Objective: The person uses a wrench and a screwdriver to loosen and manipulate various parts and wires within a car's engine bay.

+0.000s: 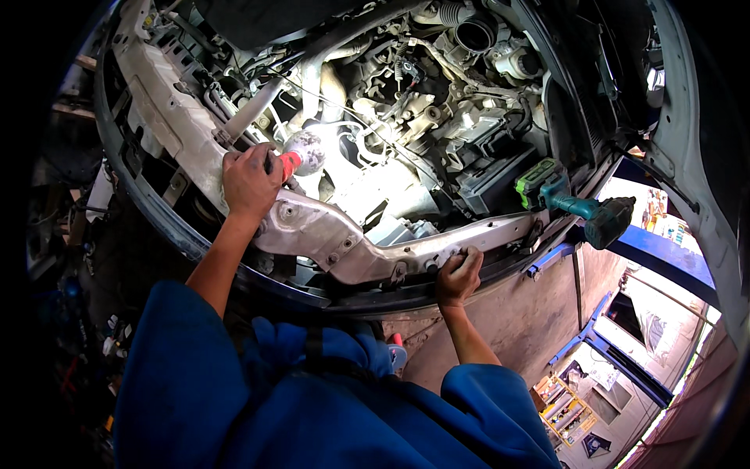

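Observation:
My left hand (251, 178) is closed around the red handle (287, 165) of a work lamp with a round, speckled bulb (303, 152), held over the inner edge of the pale front crossmember (312, 227) and lighting the engine bay. My right hand (459, 277) rests at the crossmember's right section, fingers curled; whether anything small is in them I cannot make out. Beyond it, a teal cordless power tool (578, 205) with a green battery lies on the car's front right corner.
The open engine bay (422, 125) has hoses and a dark battery (492, 180). The raised hood (676, 133) is at the right. Blue steel lift beams (656, 254) and a tray of small items (562, 406) are at the lower right. Dark clutter lies at the left.

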Tool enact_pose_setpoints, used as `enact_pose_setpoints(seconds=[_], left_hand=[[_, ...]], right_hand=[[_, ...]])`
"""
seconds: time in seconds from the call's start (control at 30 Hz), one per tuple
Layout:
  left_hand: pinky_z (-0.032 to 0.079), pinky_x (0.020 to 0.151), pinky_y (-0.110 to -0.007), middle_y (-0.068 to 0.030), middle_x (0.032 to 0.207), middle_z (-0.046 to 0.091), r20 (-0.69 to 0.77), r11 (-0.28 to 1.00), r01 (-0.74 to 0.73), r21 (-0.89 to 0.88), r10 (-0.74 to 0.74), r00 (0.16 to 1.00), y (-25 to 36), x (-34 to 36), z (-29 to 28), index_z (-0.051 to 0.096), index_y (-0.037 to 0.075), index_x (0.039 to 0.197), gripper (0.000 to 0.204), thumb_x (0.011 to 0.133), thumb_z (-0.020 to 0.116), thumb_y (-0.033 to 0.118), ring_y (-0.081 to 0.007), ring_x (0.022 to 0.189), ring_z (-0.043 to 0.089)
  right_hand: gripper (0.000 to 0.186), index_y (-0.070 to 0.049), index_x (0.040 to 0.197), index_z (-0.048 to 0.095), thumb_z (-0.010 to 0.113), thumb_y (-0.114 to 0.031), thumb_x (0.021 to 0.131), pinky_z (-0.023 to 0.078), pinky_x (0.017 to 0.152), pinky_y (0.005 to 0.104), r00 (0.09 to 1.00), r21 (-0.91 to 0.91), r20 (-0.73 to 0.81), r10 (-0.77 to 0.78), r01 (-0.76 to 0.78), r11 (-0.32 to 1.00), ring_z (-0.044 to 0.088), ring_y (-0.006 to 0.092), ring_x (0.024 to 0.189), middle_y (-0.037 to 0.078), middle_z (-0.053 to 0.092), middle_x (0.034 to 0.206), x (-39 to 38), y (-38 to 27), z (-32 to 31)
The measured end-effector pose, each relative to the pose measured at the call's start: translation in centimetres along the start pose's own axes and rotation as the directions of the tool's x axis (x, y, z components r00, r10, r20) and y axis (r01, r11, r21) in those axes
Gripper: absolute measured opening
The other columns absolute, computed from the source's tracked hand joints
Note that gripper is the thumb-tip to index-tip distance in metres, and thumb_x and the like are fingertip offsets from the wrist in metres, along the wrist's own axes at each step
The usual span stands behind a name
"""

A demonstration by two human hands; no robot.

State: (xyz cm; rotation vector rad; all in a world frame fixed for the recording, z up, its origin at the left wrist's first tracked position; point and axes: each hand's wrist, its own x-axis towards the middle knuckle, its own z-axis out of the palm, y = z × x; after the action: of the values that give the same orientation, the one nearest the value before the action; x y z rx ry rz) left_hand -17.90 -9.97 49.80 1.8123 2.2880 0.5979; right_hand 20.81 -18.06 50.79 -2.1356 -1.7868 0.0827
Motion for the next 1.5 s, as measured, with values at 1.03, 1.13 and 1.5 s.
enact_pose_setpoints(seconds=[1.03, 1.13, 1.5], left_hand=[[0.043, 0.083, -0.04, -0.0117, 0.087, 0.068, -0.023, 1.0, 0.0, 0.001, 0.0, 1.0, -0.16, -0.02, 0.39, 0.069, 0.005, 0.093, 0.024, 0.081, 0.06, 0.023, -0.0328, 0.079, 0.056], [0.043, 0.083, -0.04, -0.0116, 0.087, 0.068, -0.037, 1.0, -0.015, 0.002, 0.015, 0.999, 0.05, 0.03, 0.12, 0.068, 0.005, 0.093, 0.023, 0.081, 0.06, 0.023, -0.0322, 0.079, 0.056], [0.041, 0.086, -0.039, -0.0124, 0.089, 0.069, -0.024, 1.0, 0.001, -0.001, -0.001, 1.0, 0.3, 0.0, -0.09, 0.068, 0.005, 0.095, 0.026, 0.082, 0.058, 0.026, -0.0317, 0.077, 0.058]], right_hand=[[0.019, -0.006, 0.099, 0.052, 0.05, -0.012, 0.081, 0.046, 0.07, 0.0459, 0.999, 0.018, 0.022, 0.027, -0.027, 0.999, 0.057, 0.0392, 0.086, 0.017, 0.054, 0.095, -0.14, 0.56, 0.22], [0.017, -0.006, 0.099, 0.052, 0.049, -0.013, 0.084, 0.046, 0.07, 0.0458, 1.0, 0.016, 0.002, 0.011, -0.011, 1.0, 0.057, 0.0391, 0.085, 0.016, 0.054, 0.093, -0.11, 0.51, 0.19], [0.018, -0.006, 0.099, 0.051, 0.051, -0.011, 0.082, 0.046, 0.069, 0.0467, 1.0, -0.011, 0.014, 0.013, -0.013, 1.0, 0.057, 0.0393, 0.086, 0.016, 0.054, 0.095, -0.05, 0.28, -0.03]])
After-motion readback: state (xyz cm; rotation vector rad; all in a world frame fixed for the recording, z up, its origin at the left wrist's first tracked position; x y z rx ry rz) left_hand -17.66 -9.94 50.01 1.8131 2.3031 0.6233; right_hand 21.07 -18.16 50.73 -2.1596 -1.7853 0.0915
